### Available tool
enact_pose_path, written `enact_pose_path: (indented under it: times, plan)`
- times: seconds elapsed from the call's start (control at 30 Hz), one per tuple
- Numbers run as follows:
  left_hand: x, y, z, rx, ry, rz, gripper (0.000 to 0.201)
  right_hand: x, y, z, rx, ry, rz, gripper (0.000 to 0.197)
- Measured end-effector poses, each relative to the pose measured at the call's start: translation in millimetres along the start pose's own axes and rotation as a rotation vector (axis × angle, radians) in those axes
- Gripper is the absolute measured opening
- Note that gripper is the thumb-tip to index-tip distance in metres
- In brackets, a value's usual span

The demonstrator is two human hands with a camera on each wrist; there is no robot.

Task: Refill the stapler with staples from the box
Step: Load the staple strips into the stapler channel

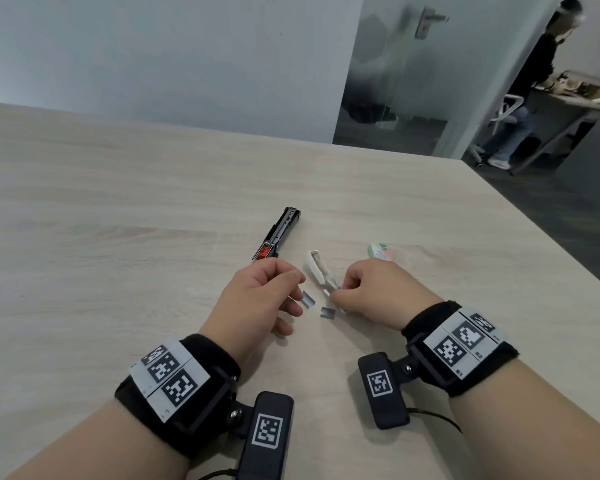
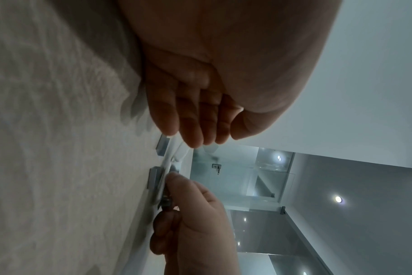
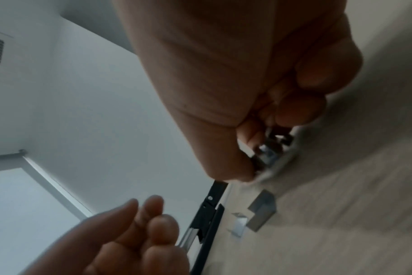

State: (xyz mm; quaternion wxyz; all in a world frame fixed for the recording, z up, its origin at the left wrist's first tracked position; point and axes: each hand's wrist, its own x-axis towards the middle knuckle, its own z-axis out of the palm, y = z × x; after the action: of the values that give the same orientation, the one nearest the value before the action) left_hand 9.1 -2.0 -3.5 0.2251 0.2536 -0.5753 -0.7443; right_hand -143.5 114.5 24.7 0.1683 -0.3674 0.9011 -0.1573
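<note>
**Staples out, stapler not yet loaded**

Nearest us, the left hand (image 1: 257, 299) hovers with fingers loosely curled, its grip holding nothing. On the bench (image 1: 118, 209) the stapler (image 1: 277, 233) lies hinged open beyond the hands, well clear of either grip, apparently unfilled. The right hand (image 1: 371, 292) pinches staples at the white box (image 1: 316, 270). Two short staple strips (image 1: 308, 299) lie between the hands. Loading remains, I'd say.

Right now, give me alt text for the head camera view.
Two hands work over a wooden table: the right hand pinches staples at a white staple box, the left hand hovers beside two loose staple strips. An opened black stapler lies beyond.
</note>
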Motion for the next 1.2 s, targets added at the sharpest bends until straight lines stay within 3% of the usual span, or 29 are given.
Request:
enact_pose_path:
  times: [0.1,0.27,0.43,0.57,0.67,0.9,1.2]
  plan:
    - [0.5,-0.2,-0.5,-0.011,0.022,0.0,0.009,-6.9,-3.9,5.2,0.274,0.065,-0.05,0.025]
    - [0.9,-1.0,-1.2,-0.032,-0.005,0.021,0.029,-17.9,-20.7,20.9,0.598,0.108,-0.171,0.026]
    - [1.0,0.7,-2.6,-0.138,-0.036,0.016,0.017,-17.3,-28.3,27.8,0.769,0.084,-0.288,0.021]
    - [4.4,0.9,-4.5,-0.223,-0.054,-0.02,0.017,-10.7,-11.5,26.8,1.069,0.149,-0.289,0.01]
    - [3.9,-1.0,-1.2,-0.239,-0.11,-0.041,0.02,-7.6,-2.7,30.5,1.24,0.198,-0.32,0.016]
    - [2.7,-5.2,3.1,-0.216,-0.179,-0.053,0.029,-14.6,-4.8,29.4,1.172,0.21,-0.473,0.013]
    - [1.3,-2.3,5.3,-0.179,-0.178,-0.074,0.034,-15.9,-5.7,29.3,1.128,0.238,-0.509,0.012]
